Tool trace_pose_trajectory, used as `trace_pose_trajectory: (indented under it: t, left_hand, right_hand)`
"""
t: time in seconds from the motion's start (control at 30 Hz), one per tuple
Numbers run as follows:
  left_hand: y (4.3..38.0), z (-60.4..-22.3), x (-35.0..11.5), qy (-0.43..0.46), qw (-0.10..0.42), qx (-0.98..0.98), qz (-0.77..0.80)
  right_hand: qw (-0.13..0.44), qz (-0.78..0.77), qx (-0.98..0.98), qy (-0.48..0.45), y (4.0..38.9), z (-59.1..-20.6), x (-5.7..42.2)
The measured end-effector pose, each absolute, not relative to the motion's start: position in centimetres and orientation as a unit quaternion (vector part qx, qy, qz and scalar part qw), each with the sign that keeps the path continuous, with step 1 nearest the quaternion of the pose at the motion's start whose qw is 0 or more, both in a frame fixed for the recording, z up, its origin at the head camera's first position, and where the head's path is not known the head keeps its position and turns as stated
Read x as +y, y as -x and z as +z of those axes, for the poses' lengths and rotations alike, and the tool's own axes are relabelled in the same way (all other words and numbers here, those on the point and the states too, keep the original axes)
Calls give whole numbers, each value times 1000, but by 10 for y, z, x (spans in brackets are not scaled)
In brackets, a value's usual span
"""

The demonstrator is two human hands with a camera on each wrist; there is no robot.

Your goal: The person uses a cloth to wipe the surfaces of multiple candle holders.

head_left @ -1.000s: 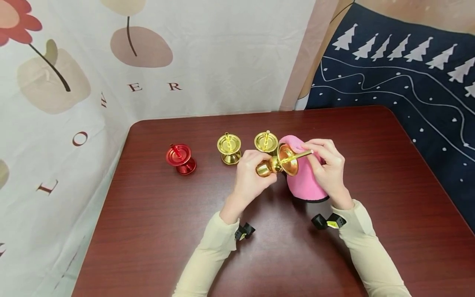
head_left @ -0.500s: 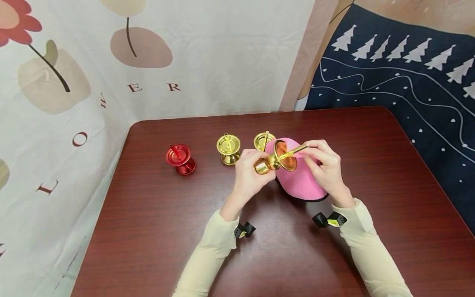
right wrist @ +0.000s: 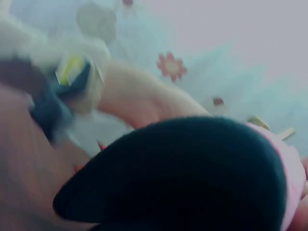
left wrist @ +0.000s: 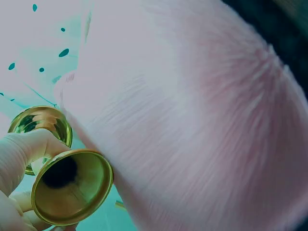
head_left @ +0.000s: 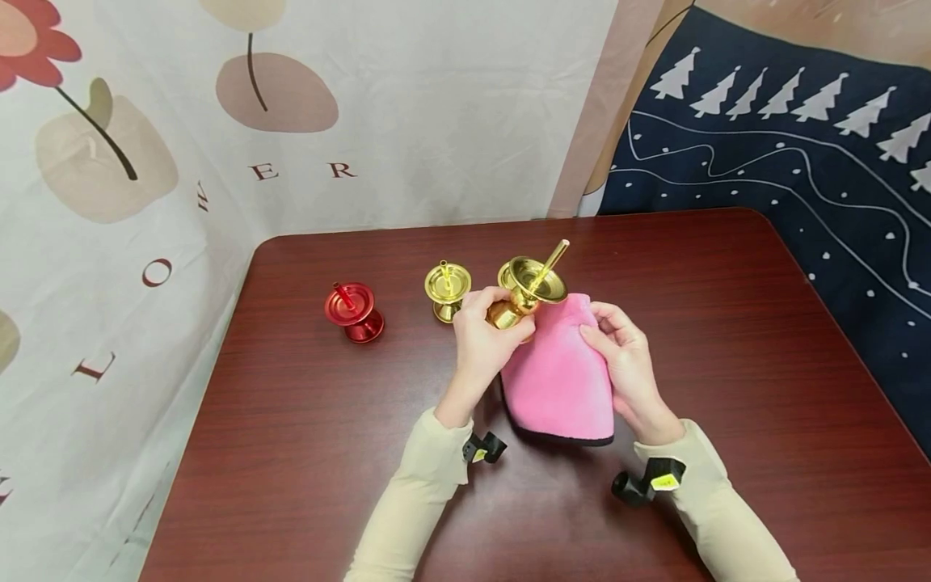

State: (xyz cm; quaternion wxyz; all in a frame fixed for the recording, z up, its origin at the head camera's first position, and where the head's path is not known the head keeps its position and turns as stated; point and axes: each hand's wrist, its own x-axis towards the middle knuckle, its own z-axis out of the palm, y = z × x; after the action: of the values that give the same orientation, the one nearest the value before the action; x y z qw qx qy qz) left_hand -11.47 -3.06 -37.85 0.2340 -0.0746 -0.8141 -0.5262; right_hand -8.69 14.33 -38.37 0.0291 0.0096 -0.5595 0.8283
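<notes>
My left hand (head_left: pixel 483 343) grips a gold candlestick (head_left: pixel 538 280) by its foot, holding it tilted with its long spike toward the upper right. In the left wrist view, the hollow underside of the candlestick (left wrist: pixel 72 187) faces the camera beside pink fleece. My right hand (head_left: pixel 629 364) pinches a pink, black-edged fabric piece (head_left: pixel 556 380) near its narrow top; its wide end hangs down. The dark inside of the pink fabric piece (right wrist: pixel 178 173) fills much of the right wrist view. Another gold candlestick (head_left: pixel 503 275) is mostly hidden behind the held one.
A gold candlestick (head_left: pixel 447 284) stands just left of the left hand. Farther left stands a red candlestick (head_left: pixel 355 311). All are on a dark red-brown table (head_left: pixel 327 453), backed by a white printed cloth (head_left: pixel 436 113) and a navy tree-patterned cloth (head_left: pixel 764 186).
The right hand has drawn the pink fabric piece off the spike, down and toward me. The left hand has tipped the candlestick more upright, so its spike now points upward.
</notes>
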Motion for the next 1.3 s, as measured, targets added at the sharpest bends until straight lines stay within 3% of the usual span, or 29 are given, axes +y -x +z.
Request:
trace_pose_trajectory:
  t: [0.13, 0.37, 0.8, 1.3]
  left_hand:
    - [113, -377, -26, 64, 219, -816, -530]
    - [112, -378, -20, 75, 211, -830, -511]
    - [116, -382, -37, 268, 135, -819, -489]
    - [109, -372, -35, 265, 73, -724, -633]
  right_hand:
    - [1, 850, -527, 23, 83, -381, 131]
    - [14, 856, -513, 55, 83, -380, 118]
    - [31, 851, -515, 95, 84, -377, 127]
    - [38, 896, -437, 74, 79, -377, 125]
